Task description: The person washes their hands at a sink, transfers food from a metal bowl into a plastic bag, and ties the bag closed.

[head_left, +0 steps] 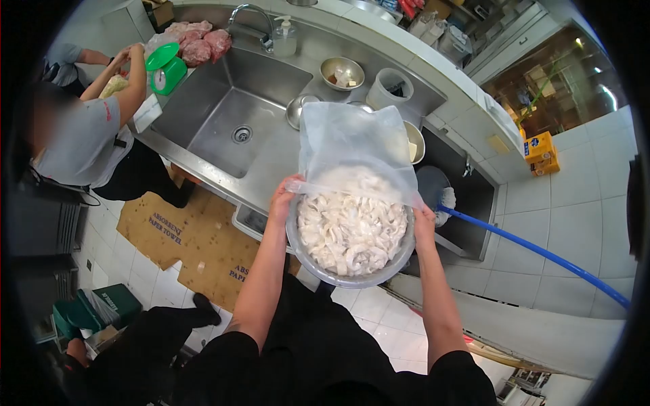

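Note:
A large grey basin point(345, 279) full of pale, wet-looking strips point(352, 233) stands in front of me at the counter's edge. A translucent plastic sheet point(352, 135) lies over its far part and reaches back onto the counter. My left hand point(282, 197) is closed on the sheet's near left corner, beside the basin's rim. At the opposite side, my right hand point(424, 220) grips the right corner near the rim. The sheet's near edge stretches between both hands, above the strips.
A steel sink point(223, 115) lies left, with raw meat point(196, 44) and a green scale point(164, 71) behind it. Steel bowls point(342, 71) and a plastic tub point(389, 88) line the back. A blue pole point(542, 256) slants at right. Co-workers stand left point(101, 135) and lower left point(145, 345).

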`<state>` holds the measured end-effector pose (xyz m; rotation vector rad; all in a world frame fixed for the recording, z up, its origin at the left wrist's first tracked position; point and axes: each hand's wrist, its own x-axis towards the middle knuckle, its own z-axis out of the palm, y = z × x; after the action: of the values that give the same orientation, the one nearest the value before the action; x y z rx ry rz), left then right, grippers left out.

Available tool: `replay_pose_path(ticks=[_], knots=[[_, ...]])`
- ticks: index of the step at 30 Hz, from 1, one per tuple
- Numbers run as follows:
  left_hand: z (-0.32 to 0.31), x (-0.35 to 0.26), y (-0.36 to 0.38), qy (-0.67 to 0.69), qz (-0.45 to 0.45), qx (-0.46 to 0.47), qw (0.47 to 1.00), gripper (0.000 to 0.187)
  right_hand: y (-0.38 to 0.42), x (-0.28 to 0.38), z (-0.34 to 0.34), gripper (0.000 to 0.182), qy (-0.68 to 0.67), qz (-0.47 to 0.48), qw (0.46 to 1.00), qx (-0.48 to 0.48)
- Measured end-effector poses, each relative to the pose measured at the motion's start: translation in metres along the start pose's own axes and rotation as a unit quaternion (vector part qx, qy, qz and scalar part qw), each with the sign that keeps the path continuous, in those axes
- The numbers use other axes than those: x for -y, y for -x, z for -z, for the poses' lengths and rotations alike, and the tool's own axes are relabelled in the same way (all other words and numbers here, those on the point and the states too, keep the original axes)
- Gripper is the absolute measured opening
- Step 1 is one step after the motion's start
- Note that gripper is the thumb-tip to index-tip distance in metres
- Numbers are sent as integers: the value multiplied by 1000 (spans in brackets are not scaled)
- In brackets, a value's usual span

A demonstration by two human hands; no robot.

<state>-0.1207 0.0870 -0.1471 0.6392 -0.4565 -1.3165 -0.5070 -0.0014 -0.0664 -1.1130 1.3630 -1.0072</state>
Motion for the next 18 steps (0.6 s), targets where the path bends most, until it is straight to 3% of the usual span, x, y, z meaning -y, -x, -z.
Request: replay_pose_path(ticks=[4, 6, 9, 11, 13, 18], knots=[[-16, -12, 16, 22, 61, -16, 998, 34, 1, 36, 3, 27, 60, 24, 998, 26], [-78, -43, 43, 88, 126, -224, 962, 30, 1, 61, 9, 27, 150, -24, 986, 71], [-64, -15, 66, 109, 149, -232, 955, 25, -2, 107, 5, 27, 227, -127, 958, 123], [-93, -28, 82, 106, 172, -257, 945, 25, -6, 130, 1, 25, 279, -168, 936, 131], [-105, -30, 92, 130, 222, -295, 920, 26, -13, 143, -1, 25, 437, -202, 864, 150], [-117, -30, 99, 132, 189, -300, 926, 32, -12, 150, -3, 25, 438, -252, 846, 168]])
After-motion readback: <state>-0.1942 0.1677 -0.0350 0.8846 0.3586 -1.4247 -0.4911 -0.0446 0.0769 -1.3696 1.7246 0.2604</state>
